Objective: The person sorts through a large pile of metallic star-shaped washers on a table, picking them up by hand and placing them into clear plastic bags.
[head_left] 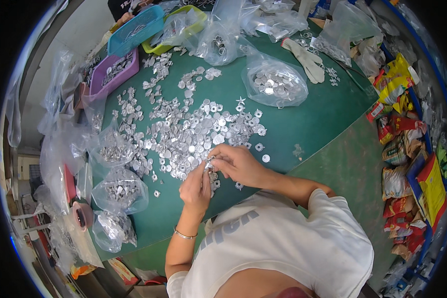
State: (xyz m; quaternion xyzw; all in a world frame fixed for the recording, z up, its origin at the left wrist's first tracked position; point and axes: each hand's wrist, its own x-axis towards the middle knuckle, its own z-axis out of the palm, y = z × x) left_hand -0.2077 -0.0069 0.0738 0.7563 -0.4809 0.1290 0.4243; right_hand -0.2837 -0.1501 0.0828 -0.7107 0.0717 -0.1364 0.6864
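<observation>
My left hand (pixel 195 186) and my right hand (pixel 237 163) meet at the near edge of a pile of small silver metal pieces (pixel 198 129). Between their fingertips is a small silver metal piece (pixel 210 163), partly hidden by the fingers, so its exact shape cannot be made out. Both hands are closed in a pinch around it. Many pieces in the pile are flat discs or flower-like rings, spread loosely over the green table (pixel 303 124). A few lie just beside and below my fingers.
Clear bags of metal pieces stand at the left (pixel 120 191) and one bag of discs (pixel 275 82) lies beyond the pile. Purple (pixel 104 82), blue (pixel 134 30) and green (pixel 201 17) baskets line the far left. A white glove (pixel 305 59) rests at the far right; colourful packages (pixel 397 184) fill the right side.
</observation>
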